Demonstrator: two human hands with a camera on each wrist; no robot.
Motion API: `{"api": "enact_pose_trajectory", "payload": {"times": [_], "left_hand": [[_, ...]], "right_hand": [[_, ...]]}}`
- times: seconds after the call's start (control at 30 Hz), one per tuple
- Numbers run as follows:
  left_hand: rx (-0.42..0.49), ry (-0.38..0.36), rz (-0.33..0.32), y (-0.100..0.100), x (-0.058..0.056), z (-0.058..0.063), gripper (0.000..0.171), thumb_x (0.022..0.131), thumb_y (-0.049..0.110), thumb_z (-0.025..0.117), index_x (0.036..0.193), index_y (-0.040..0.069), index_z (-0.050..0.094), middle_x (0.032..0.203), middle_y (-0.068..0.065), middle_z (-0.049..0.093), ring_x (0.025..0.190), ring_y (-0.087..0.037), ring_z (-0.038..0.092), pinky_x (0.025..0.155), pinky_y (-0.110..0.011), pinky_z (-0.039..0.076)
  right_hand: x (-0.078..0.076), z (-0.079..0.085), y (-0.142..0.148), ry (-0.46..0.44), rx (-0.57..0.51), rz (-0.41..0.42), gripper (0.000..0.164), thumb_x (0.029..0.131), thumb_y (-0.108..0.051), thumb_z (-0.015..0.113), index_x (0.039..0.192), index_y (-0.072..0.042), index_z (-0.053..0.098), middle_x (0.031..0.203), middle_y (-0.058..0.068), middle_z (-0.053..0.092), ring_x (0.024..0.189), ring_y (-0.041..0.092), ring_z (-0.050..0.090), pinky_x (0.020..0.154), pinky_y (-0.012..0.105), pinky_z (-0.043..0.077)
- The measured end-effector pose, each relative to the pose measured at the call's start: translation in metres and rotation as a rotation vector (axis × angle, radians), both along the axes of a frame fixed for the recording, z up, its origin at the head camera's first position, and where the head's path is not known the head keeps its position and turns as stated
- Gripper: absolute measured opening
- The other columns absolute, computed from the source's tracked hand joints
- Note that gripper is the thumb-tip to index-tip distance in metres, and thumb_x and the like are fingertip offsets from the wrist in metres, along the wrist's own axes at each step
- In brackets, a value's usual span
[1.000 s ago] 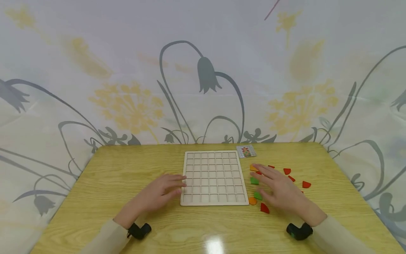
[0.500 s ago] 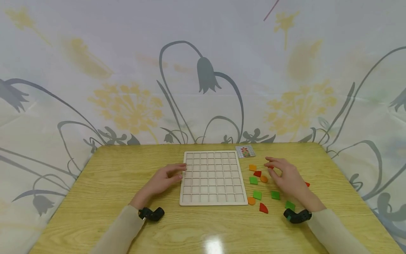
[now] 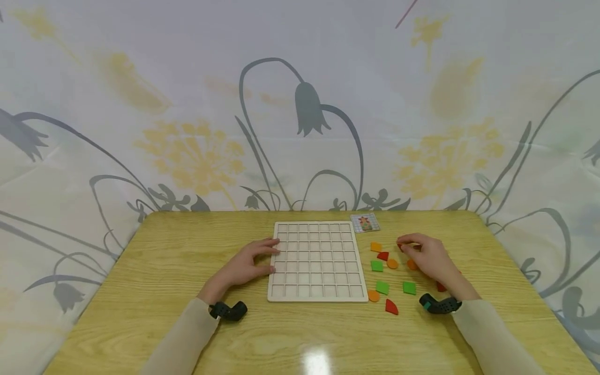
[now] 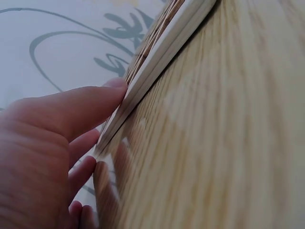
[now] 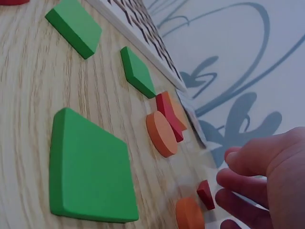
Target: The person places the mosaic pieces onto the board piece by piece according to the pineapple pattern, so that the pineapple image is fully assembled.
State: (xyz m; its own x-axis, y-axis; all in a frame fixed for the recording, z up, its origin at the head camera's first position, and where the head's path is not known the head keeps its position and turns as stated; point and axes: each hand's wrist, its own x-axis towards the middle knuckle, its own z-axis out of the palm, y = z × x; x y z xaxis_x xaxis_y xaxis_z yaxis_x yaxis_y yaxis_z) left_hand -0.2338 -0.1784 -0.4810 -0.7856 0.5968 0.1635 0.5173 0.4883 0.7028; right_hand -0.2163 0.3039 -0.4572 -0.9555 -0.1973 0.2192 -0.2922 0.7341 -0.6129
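A white grid board (image 3: 319, 271) lies on the table. My left hand (image 3: 244, 264) rests at its left edge, fingers extended over the rim. In the left wrist view the thumb (image 4: 105, 98) touches the board's side (image 4: 157, 59). To the right of the board, my right hand (image 3: 430, 256) hovers low over loose coloured pieces, thumb and fingers slightly bent and apart. A small red piece (image 5: 206, 194) lies on the table close to its fingertips, beside an orange disc (image 5: 189, 213). Nothing shows between the right thumb and fingers in the right wrist view.
Green squares (image 3: 409, 288), an orange square (image 3: 376, 247), another orange disc (image 3: 373, 296) and a red quarter-round (image 3: 391, 307) lie scattered right of the board. A picture card (image 3: 365, 223) with a flower pattern sits at its far right corner. A patterned cloth stands behind the table.
My right hand has moved away from the pieces nearest the board to a red piece farther back and right. My left hand has slid farther up the board's left edge.
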Motion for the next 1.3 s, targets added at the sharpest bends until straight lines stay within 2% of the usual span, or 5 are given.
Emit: {"api": "enact_pose_trajectory", "payload": {"times": [0.2,0.63,0.9,1.03,1.3], "left_hand": [[-0.018,0.016,-0.021,-0.002,0.001,0.0,0.044,0.09,0.026,0.076,0.13,0.008,0.066,0.155,-0.006,0.042,0.145,-0.032,0.03,0.115,-0.056,0.026],[-0.006,0.04,-0.004,0.001,0.003,0.003,0.047,0.087,0.027,0.079,0.127,0.007,0.068,0.154,-0.01,0.043,0.144,-0.036,0.031,0.113,-0.059,0.026],[-0.009,0.003,-0.004,0.0,0.003,0.0,0.05,0.087,0.03,0.078,0.13,0.008,0.066,0.158,-0.009,0.035,0.145,-0.036,0.028,0.114,-0.058,0.025],[-0.006,0.006,-0.003,0.002,0.004,0.001,0.049,0.087,0.029,0.078,0.13,0.008,0.066,0.158,-0.01,0.036,0.144,-0.038,0.029,0.113,-0.059,0.026],[0.007,0.003,-0.008,0.001,0.004,0.002,0.048,0.088,0.028,0.078,0.129,0.006,0.066,0.157,-0.013,0.037,0.144,-0.04,0.03,0.112,-0.06,0.027]], "right_hand": [[-0.003,-0.009,0.003,-0.042,0.013,-0.006,0.021,0.1,-0.01,0.061,0.117,-0.001,0.07,0.121,0.022,0.065,0.109,0.042,0.06,0.092,0.058,0.047],[-0.007,-0.018,0.006,-0.011,0.038,0.005,0.022,0.095,0.005,0.057,0.107,0.0,0.074,0.124,0.019,0.064,0.119,0.044,0.054,0.098,0.06,0.042],[-0.003,-0.016,0.003,0.035,0.025,-0.016,0.022,0.093,0.009,0.057,0.105,0.0,0.074,0.117,0.02,0.066,0.113,0.044,0.058,0.095,0.059,0.046],[-0.004,-0.015,0.001,0.049,0.041,-0.016,0.022,0.092,0.01,0.06,0.105,-0.001,0.074,0.113,0.019,0.066,0.108,0.043,0.06,0.092,0.058,0.048],[-0.009,-0.01,-0.001,0.06,0.144,0.062,0.023,0.092,0.009,0.061,0.109,0.001,0.072,0.103,0.014,0.063,0.094,0.035,0.062,0.081,0.052,0.051]]}}
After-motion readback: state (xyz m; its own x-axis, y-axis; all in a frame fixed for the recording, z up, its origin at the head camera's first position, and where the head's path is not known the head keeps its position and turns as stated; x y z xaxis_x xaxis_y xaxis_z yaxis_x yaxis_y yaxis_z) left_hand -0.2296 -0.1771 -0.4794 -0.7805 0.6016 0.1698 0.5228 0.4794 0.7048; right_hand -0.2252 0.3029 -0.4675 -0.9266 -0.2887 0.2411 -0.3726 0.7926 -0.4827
